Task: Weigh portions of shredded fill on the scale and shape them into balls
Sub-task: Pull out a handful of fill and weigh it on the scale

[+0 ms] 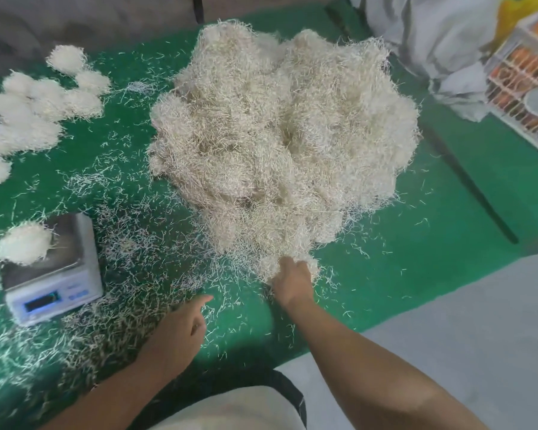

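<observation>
A big heap of pale shredded fill (280, 135) lies in the middle of the green mat (401, 259). My right hand (292, 280) digs into the heap's near edge, its fingers buried in a tuft of fill. My left hand (184, 327) hovers low over the mat to the left, index finger pointing forward, other fingers loosely curled, holding nothing. A small white digital scale (53, 274) stands at the left with one fill ball (24, 242) on its platform. Several finished balls (31, 113) are grouped at the far left.
Loose shreds litter the mat around the scale and my hands. A white plastic crate (522, 85) with orange items stands at the far right beside crumpled grey plastic sheeting (432, 35). Grey floor (463, 336) borders the mat at the near right.
</observation>
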`<state>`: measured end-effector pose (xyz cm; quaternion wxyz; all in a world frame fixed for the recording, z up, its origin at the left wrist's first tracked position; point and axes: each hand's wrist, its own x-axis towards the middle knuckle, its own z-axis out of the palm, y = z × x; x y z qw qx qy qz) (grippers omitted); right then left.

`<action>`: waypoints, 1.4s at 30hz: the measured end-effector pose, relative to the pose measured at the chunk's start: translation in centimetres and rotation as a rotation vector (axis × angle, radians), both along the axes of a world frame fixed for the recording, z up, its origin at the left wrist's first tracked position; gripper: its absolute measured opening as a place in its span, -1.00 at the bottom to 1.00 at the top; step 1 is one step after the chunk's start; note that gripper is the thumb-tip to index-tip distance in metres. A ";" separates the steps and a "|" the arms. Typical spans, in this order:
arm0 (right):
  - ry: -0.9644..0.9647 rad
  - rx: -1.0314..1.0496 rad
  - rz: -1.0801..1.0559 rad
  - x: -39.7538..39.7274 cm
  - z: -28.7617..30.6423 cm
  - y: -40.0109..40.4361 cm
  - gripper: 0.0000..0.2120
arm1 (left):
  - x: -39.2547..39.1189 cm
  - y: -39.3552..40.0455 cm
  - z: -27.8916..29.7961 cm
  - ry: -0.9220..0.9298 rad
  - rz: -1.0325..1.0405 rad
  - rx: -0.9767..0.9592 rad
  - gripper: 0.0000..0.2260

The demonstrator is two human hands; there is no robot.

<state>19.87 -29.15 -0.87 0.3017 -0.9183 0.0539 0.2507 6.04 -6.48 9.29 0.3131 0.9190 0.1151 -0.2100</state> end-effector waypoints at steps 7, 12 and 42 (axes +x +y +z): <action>-0.086 0.134 0.032 -1.5 1.4 0.4 -0.58 | 0.1 -1.3 -0.1 0.000 0.091 -0.054 -0.58; -0.198 0.316 0.095 -4.5 5.2 2.3 -0.66 | 2.3 -2.5 2.1 0.212 0.398 -0.469 -0.50; 0.447 0.973 -0.782 -2.8 9.3 2.5 -0.47 | 1.5 2.0 4.1 0.045 0.806 -0.614 -0.44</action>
